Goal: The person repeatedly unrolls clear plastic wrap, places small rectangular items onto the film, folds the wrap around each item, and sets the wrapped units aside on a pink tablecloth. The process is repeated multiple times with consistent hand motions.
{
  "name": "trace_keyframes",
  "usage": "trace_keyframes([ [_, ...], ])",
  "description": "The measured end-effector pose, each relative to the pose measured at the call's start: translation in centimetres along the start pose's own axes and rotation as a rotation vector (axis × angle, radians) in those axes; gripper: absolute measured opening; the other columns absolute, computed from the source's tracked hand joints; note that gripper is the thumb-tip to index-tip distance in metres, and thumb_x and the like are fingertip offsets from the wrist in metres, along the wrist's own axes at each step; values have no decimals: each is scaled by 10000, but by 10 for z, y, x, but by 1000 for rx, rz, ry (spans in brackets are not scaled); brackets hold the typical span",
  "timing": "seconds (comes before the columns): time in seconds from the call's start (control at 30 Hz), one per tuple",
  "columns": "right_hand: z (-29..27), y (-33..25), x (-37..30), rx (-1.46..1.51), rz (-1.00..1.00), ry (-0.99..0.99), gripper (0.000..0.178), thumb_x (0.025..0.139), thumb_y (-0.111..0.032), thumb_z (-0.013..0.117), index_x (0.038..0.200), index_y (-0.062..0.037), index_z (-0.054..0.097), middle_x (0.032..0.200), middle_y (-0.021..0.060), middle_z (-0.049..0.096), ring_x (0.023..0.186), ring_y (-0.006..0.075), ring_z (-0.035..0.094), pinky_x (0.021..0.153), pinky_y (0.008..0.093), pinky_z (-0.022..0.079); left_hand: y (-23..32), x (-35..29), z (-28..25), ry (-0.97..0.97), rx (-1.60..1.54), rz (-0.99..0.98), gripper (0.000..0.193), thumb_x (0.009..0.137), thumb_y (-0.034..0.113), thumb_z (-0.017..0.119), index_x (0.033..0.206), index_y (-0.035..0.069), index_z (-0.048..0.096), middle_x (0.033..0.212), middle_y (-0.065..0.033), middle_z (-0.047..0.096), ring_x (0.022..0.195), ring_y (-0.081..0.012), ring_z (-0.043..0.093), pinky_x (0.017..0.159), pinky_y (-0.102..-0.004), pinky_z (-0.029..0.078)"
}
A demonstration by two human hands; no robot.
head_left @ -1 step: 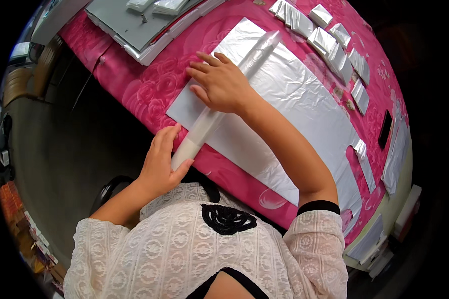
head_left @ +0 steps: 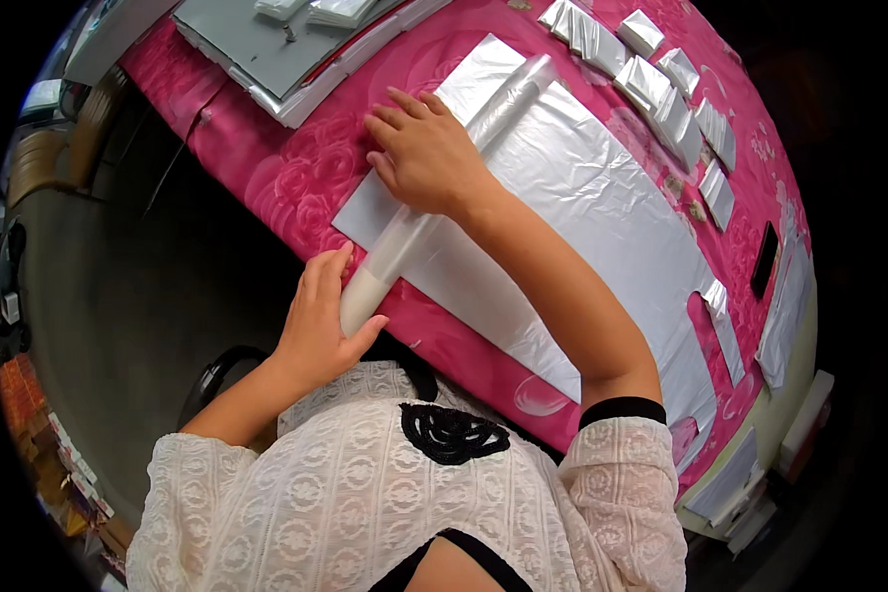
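The left hand (head_left: pixel 318 324) wraps its fingers around the near end of a whitish roll (head_left: pixel 434 202); the right hand (head_left: pixel 422 153) presses flat, fingers spread, on it over the silver sheet (head_left: pixel 602 207).

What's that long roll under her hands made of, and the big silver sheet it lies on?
The roll looks like thin clear plastic film wound on a pale core: it is see-through and glossy, whiter at the near end. The silver sheet seems to be metallic foil or foil-coated film: it is shiny, finely crinkled and mirror-grey. The left hand grips the roll's end; the right hand presses on top.
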State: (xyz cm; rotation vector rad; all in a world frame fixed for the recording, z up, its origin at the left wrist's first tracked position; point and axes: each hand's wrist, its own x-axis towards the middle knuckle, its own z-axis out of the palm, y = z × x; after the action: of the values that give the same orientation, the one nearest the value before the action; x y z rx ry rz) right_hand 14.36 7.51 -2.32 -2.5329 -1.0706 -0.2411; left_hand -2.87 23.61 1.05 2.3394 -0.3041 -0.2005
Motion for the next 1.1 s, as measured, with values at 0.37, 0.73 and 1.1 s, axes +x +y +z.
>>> trace_keyframes([
  [0.37, 2, -23, -9, 782, 863, 746, 703, 774, -156, 596, 1330, 68, 230, 1307, 278, 340, 1228, 348, 379, 1041, 461, 269, -15, -5, -8, -271, -994, -457, 640, 711, 175, 746, 1245, -5, 443, 1108, -121, 576, 908, -170, 603, 789, -309, 506],
  [0.73, -96, -13, -67, 1640, 745, 833, 594, 775, -217, 674, 1203, 27, 342, 927, 109, 519, 822, 173, 573, 696, 312, 529, 38, 26, 14, -504, -822, -314, 531, 656, 233, 766, 1054, 17, 489, 765, -47, 555, 655, -115, 561, 574, -268, 483],
  [1.1, -89, -23, -134, 1941, 644, 1010, 497, 807, -214, 646, 1183, -28, 379, 878, 62, 513, 763, 132, 558, 663, 294, 528, 74, 25, 41, -1006, -1421, -580, 475, 670, 198, 757, 1009, 24, 473, 719, -30, 501, 568, -117, 516, 506, -261, 480],
])
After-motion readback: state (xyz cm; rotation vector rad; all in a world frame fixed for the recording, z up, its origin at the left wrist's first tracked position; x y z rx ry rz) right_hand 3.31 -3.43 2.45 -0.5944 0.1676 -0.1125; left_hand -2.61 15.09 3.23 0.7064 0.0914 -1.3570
